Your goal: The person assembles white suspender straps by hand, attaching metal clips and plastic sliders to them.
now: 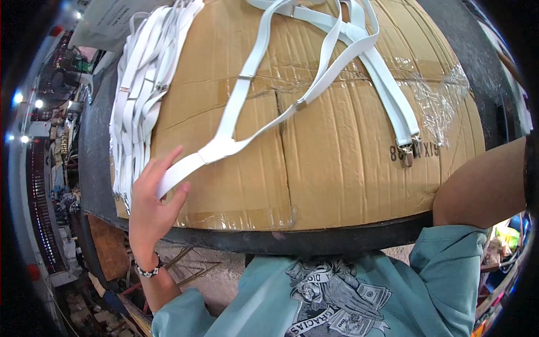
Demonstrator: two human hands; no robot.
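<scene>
White elastic suspenders lie spread over a flattened cardboard sheet, with metal slides on the straps and a Y-shaped join near the left. At the lower left, my left hand is over the strap end below that join, thumb and fingers apart around it; whether it grips the strap is unclear. Another white strap pair runs down to metal clips at the right. My right hand is out of sight; only the bare right arm shows at the right edge.
A thick bundle of white straps lies along the cardboard's left side. The cardboard covers a dark table. Clear plastic wrap clings at the right. Shelves with goods stand at the far left.
</scene>
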